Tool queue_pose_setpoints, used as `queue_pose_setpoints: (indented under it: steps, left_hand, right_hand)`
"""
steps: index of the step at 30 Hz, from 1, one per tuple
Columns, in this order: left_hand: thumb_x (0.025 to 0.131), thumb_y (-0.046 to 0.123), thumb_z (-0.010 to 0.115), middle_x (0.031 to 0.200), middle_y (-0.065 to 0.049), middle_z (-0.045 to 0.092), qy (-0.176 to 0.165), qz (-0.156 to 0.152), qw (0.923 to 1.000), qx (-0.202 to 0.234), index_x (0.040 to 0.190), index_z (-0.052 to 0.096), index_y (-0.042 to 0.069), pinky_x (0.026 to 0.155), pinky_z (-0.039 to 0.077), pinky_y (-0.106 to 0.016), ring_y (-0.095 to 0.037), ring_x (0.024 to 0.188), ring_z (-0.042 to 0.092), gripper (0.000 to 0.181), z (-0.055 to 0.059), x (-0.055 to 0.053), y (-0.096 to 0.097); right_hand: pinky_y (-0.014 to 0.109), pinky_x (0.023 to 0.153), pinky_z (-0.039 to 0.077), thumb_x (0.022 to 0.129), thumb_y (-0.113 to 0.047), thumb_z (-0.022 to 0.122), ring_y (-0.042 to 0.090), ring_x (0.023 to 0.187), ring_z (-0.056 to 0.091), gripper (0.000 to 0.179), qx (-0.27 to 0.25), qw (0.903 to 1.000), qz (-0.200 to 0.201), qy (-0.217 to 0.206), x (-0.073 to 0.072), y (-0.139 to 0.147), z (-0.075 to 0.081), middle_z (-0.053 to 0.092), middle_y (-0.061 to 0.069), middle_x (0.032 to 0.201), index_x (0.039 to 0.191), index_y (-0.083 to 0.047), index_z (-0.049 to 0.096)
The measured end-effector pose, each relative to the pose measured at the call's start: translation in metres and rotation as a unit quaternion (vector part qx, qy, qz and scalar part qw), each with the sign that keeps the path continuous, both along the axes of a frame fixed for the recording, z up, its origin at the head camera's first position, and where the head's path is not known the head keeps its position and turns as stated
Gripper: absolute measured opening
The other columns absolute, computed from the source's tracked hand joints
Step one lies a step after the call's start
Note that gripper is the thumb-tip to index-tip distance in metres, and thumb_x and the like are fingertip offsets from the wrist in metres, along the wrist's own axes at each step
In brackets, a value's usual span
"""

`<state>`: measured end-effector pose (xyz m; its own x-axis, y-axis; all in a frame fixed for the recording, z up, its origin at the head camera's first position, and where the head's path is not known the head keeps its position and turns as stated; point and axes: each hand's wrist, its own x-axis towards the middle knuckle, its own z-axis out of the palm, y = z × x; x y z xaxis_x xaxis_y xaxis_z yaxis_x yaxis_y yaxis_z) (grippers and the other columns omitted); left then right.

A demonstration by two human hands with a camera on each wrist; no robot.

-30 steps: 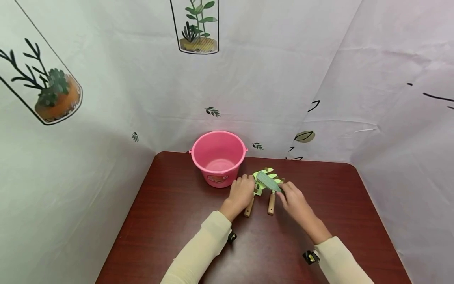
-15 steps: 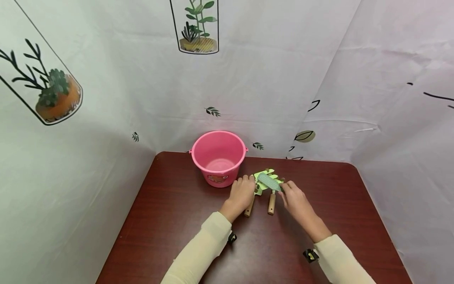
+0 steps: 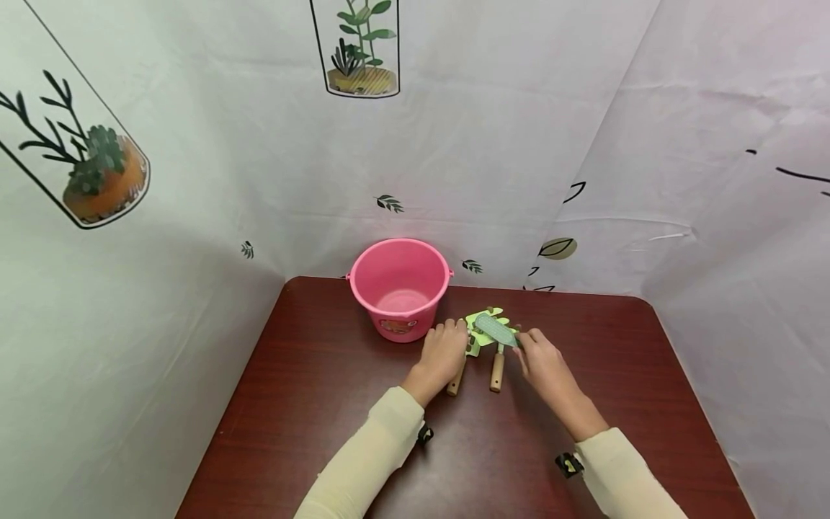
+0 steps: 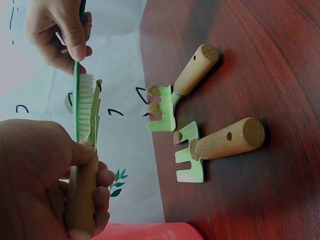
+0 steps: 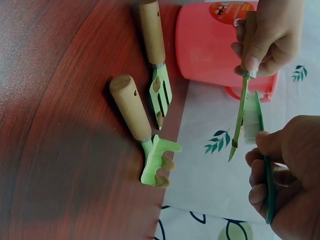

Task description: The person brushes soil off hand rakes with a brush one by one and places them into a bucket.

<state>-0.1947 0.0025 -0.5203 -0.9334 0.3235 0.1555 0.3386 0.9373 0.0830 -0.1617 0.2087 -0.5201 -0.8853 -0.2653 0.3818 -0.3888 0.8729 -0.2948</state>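
Note:
My left hand (image 3: 444, 353) grips the wooden handle of a light green garden fork (image 4: 94, 117), raised above the table with brown spots on its metal. In my right hand (image 3: 543, 364) is the handle of a green scrub brush (image 3: 496, 329). White bristles (image 4: 86, 97) face the fork's flat side and meet it in the left wrist view. Below lie two more green tools with wooden handles: a hand rake (image 5: 156, 159) and a second garden fork (image 5: 161, 95), both with brown patches. In the head view, the hands and brush partly cover these tools.
A pink bucket (image 3: 400, 288) stands at the back of the table, just left of my left hand. The dark red-brown table (image 3: 311, 404) ends against a white cloth backdrop (image 3: 454, 144) with printed plants. A small black device (image 3: 568, 465) sits at the right wrist.
My right hand and the brush have shifted slightly to the right along the fork. My left hand stays nearly in place, and the bucket and tools on the table have not moved.

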Motion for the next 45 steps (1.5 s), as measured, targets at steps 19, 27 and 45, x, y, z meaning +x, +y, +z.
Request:
queue_pose_setpoints:
  steps: [19,27,45]
  left_hand:
    - [0.1,0.019,0.062,0.096,-0.01,0.067,-0.006,-0.002,1.0,-0.004,0.111,0.066,0.005,0.077,0.057,-0.043,-0.026,0.085,0.068,0.017,0.002,0.001,-0.003]
    - [0.098,0.018,0.064,0.096,-0.009,0.067,0.003,-0.007,0.9999,-0.008,0.11,0.067,0.006,0.076,0.057,-0.043,-0.026,0.085,0.068,0.017,0.003,0.002,-0.005]
    - [0.082,0.028,0.086,0.098,-0.009,0.068,-0.009,-0.009,0.9998,-0.018,0.11,0.066,0.006,0.077,0.056,-0.042,-0.026,0.086,0.067,0.041,0.004,0.003,-0.014]
  right_hand:
    - [0.047,0.07,0.058,0.093,-0.002,0.073,0.033,0.083,0.068,0.026,-0.003,0.9998,-0.017,-0.006,0.001,-0.001,0.001,0.061,0.019,0.099,0.116,0.01,0.068]
    - [0.048,0.07,0.058,0.092,0.0,0.074,0.035,0.082,0.068,0.025,-0.012,0.9997,-0.019,0.011,0.0,0.002,-0.001,0.061,0.019,0.096,0.113,0.011,0.069]
    - [0.054,0.07,0.057,0.087,0.006,0.076,0.042,0.081,0.068,0.024,-0.048,0.9967,-0.042,0.051,-0.005,0.03,-0.014,0.063,0.025,0.093,0.109,0.013,0.068]
